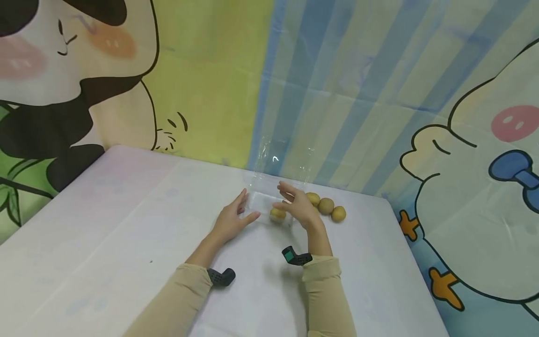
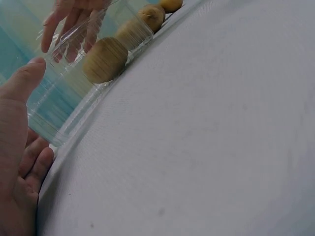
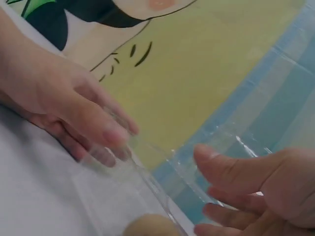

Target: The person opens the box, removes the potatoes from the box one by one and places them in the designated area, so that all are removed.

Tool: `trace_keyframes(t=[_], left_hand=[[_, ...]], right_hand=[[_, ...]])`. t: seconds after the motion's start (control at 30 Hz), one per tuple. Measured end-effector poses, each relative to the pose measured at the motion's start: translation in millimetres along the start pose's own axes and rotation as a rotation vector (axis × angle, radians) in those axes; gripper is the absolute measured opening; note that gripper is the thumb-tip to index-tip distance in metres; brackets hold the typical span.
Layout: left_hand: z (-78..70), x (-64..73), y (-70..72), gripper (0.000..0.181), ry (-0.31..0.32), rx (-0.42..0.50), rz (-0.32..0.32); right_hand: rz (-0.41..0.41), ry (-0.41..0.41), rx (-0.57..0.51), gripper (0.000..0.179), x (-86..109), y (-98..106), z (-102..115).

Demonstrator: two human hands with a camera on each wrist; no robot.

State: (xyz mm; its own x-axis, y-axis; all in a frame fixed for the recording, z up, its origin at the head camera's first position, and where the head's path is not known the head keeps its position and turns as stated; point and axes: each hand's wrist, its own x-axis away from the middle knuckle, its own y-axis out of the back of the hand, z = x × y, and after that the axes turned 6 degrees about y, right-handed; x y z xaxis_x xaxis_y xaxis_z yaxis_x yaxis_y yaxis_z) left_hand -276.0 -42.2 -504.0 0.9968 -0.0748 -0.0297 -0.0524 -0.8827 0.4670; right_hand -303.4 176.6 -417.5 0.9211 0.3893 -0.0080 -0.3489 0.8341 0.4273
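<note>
A clear plastic box [image 1: 262, 202] with its lid [image 1: 281, 157] raised at the back stands on the white table. Inside, toward its right end, lies one round yellow-brown fruit [image 1: 278, 214], resembling a kiwi. At the box's left end is my left hand [image 1: 230, 216], thumb and fingers spread about the corner; the left wrist view shows its thumb [image 2: 27, 78] near the box's upper edge. My right hand [image 1: 300, 206] hovers over the right end, fingers apart and holding nothing. The right wrist view shows it beside the clear wall, the fruit [image 3: 151, 226] partly cut off below.
Several more such fruits sit in a row right of the box, among them a browner one [image 1: 326, 206] and a yellower one [image 1: 338, 214]. Behind the white table [image 1: 126, 243] hangs a cartoon-printed cloth [image 1: 210, 93]. Each wrist wears a dark camera mount.
</note>
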Motion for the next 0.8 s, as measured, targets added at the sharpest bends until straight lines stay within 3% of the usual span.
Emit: trace_keyframes(t=[0.2,0.43,0.67,0.8], left_hand=[[-0.3,0.2,-1.0,0.097,-0.004,0.008,-0.006],[-2.0,0.9,-3.2,0.094,0.006,0.006,-0.004],[-4.1,1.6,-2.2,0.097,-0.008,-0.002,0.004],[-4.6,1.7,-1.9,0.096,-0.005,-0.008,0.005]], right_hand=[[0.121,0.0,0.119,0.061,1.3,12.4,-4.1],[0.206,0.011,0.243,0.061,-3.3,17.1,-10.3],[0.173,-0.025,0.481,0.057,-6.7,9.6,-8.9],[0.136,0.003,0.497,0.055,-11.0,1.7,-9.6]])
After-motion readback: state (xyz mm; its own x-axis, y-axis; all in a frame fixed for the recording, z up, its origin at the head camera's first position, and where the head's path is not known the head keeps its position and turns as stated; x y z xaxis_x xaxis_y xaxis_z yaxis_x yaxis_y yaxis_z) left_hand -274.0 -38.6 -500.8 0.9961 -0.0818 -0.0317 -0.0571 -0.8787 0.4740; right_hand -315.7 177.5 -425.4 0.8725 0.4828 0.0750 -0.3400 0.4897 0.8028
